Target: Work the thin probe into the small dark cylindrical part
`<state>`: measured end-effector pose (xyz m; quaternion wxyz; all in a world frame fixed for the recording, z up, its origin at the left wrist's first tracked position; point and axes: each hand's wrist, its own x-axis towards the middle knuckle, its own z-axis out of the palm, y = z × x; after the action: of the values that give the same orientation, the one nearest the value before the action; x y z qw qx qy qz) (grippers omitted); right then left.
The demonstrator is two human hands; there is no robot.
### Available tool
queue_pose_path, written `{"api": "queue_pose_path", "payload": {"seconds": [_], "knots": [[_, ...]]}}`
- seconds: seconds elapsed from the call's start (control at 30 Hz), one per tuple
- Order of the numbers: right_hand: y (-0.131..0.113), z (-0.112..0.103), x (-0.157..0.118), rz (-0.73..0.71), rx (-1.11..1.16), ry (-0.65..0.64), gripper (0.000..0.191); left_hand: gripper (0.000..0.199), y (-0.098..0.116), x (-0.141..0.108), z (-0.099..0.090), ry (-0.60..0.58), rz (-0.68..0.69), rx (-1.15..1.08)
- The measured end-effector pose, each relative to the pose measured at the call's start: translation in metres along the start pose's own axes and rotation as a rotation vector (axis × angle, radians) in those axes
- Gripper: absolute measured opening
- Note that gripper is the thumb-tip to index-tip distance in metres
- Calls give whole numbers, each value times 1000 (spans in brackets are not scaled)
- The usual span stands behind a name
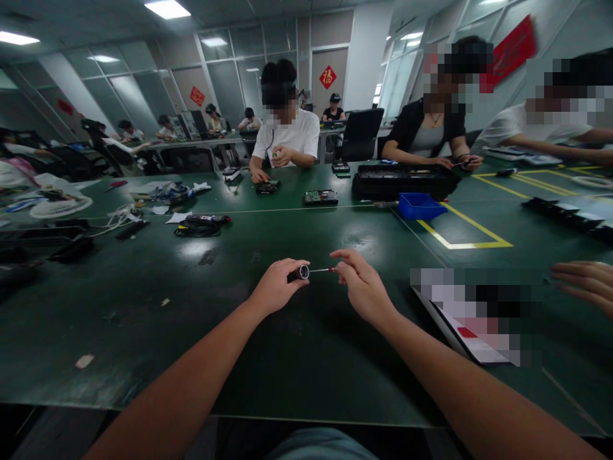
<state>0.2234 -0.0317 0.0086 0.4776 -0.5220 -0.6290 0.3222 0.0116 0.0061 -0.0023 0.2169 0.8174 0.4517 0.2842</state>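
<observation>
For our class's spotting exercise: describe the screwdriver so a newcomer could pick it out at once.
Start at the green table; in mid-view, the wearer's right hand holds the screwdriver by its reddish end. It points at the dark cylinder in the left hand. Its thin, straight metal shaft sets it apart from that stubby, round-ended cylinder.
</observation>
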Motion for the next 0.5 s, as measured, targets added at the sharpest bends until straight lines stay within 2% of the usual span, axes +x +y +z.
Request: {"api": "queue_pose_path", "payload": {"seconds": [0.13, 0.33, 0.5], "knots": [[-2, -1, 0, -3, -59, 2, 37, 36, -1, -1, 0, -3, -1, -2], [-4, -1, -1, 6, -54, -17, 30, 38, -4, 0, 0, 6, -2, -12], [-5, 0, 0, 28, -33, -22, 39, 38, -4, -1, 0, 5, 4, -20]]}}
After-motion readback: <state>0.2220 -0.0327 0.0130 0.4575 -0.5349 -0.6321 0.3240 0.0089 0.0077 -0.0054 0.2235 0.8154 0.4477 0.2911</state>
